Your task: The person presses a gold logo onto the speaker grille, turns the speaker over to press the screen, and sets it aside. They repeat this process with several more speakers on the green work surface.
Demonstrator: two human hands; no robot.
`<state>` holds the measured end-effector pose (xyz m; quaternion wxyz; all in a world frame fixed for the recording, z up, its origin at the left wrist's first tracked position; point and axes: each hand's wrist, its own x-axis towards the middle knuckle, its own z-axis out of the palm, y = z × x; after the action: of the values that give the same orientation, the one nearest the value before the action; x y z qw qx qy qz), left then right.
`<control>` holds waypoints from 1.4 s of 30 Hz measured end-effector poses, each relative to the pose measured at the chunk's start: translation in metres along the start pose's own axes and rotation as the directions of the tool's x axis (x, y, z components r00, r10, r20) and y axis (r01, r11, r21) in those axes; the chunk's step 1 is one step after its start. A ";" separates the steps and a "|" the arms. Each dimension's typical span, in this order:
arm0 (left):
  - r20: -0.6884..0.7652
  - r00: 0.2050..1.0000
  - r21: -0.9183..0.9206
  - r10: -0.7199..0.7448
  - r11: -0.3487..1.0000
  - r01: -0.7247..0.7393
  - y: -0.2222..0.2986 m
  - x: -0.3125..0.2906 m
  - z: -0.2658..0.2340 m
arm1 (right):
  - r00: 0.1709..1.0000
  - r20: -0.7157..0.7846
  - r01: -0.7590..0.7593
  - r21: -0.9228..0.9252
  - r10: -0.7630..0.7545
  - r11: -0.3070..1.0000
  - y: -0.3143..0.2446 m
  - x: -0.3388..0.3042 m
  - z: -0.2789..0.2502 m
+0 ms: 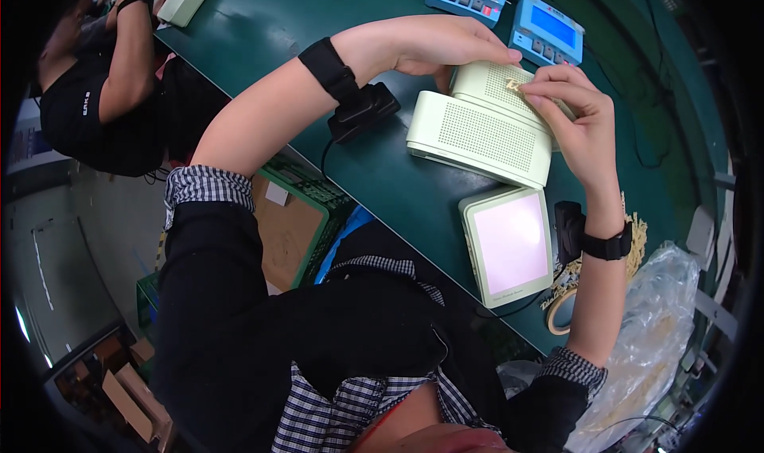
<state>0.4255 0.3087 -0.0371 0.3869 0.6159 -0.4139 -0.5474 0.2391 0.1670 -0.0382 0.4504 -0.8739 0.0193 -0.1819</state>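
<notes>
My left hand (454,43) curls around the far end of a pale green box with a perforated grille (481,79), its thumb along the top edge and some fingers hidden behind. With the thumb and fingertips closed, my right hand (579,107) pinches a small gold-coloured letter-shaped piece (513,85) against that grille. A second pale green perforated box (481,138) lies directly on the near side of the first. Closer to me, a pale green framed device with a bright whitish screen (511,244) rests on the table.
Two blue devices with screens (549,29) stand at the back. Near my right forearm are gold letter pieces (634,246), a tape roll (560,313) and a clear plastic bag (656,318). A black block (364,111) lies beside my left wrist. Another person (103,95) works at the left.
</notes>
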 end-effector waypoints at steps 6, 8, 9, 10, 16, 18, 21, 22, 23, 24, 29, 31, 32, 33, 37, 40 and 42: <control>0.065 0.995 0.094 0.075 0.992 -0.081 -0.006 0.006 -0.008 | 0.984 -0.138 -0.082 0.212 0.113 0.974 0.015 -0.001 0.001; 0.140 0.984 0.137 0.110 0.982 -0.129 -0.009 0.004 -0.014 | 0.968 -0.227 -0.046 0.245 0.104 0.968 0.017 0.000 0.004; 0.143 0.983 0.136 0.112 0.982 -0.132 -0.012 0.001 -0.018 | 0.958 -0.271 -0.025 0.261 0.098 0.965 0.017 0.000 0.006; 0.198 0.934 0.225 0.299 0.913 -0.340 -0.018 -0.003 -0.021 | 0.957 -0.273 -0.026 0.258 0.098 0.966 0.015 -0.001 0.006; 0.250 0.689 0.470 0.681 0.537 -0.701 -0.030 -0.032 -0.017 | 0.938 -0.256 -0.058 0.551 0.234 0.833 0.011 -0.004 0.009; 0.190 0.712 0.510 0.676 0.552 -0.660 -0.038 -0.041 -0.015 | 0.940 -0.240 -0.049 0.612 0.244 0.789 0.010 -0.006 0.007; 0.141 0.723 0.558 0.676 0.549 -0.623 -0.045 -0.047 -0.007 | 0.927 -0.150 -0.136 0.718 0.343 0.682 0.005 -0.009 -0.007; 0.101 0.731 0.594 0.674 0.549 -0.588 -0.046 -0.053 -0.003 | 0.930 -0.149 -0.131 0.719 0.336 0.682 -0.005 -0.011 -0.009; 0.057 0.739 0.628 0.671 0.551 -0.549 -0.050 -0.060 -0.001 | 0.876 -0.168 -0.241 0.659 0.451 0.713 -0.020 -0.016 -0.008; 0.056 0.737 0.630 0.673 0.549 -0.550 -0.052 -0.065 0.003 | 0.805 -0.204 -0.353 0.591 0.558 0.725 -0.034 -0.024 -0.008; -0.315 0.650 0.721 0.691 0.620 -0.310 -0.058 -0.094 0.041 | 0.806 -0.098 -0.388 0.658 0.584 0.645 -0.086 -0.053 0.024; -0.532 0.556 0.721 0.639 0.686 -0.099 -0.058 -0.106 0.071 | 0.815 -0.082 -0.357 0.709 0.574 0.608 -0.089 -0.060 0.046; -0.532 0.555 0.723 0.640 0.684 -0.097 -0.057 -0.112 0.085 | 0.817 -0.082 -0.355 0.710 0.571 0.609 -0.088 -0.059 0.052; -0.555 0.548 0.704 0.626 0.704 -0.092 -0.055 -0.118 0.100 | 0.809 -0.103 -0.336 0.728 0.579 0.598 -0.082 -0.054 0.059; -0.636 0.627 0.464 0.450 0.872 -0.156 -0.055 -0.135 0.111 | 0.843 -0.128 -0.294 0.703 0.522 0.648 -0.039 -0.019 0.057; -0.520 0.763 0.252 0.383 0.923 -0.292 -0.064 -0.153 0.079 | 0.890 -0.050 -0.286 0.712 0.452 0.642 -0.016 0.000 0.037; -0.337 0.602 0.687 0.724 0.626 -0.369 -0.060 -0.134 0.025 | 0.904 0.078 -0.301 0.814 0.421 0.496 -0.014 0.010 0.030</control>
<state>0.3985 0.4547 -0.0484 0.4550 0.6685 -0.5875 -0.0300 0.2565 0.1970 -0.0403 0.8240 -0.5322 0.1461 -0.1285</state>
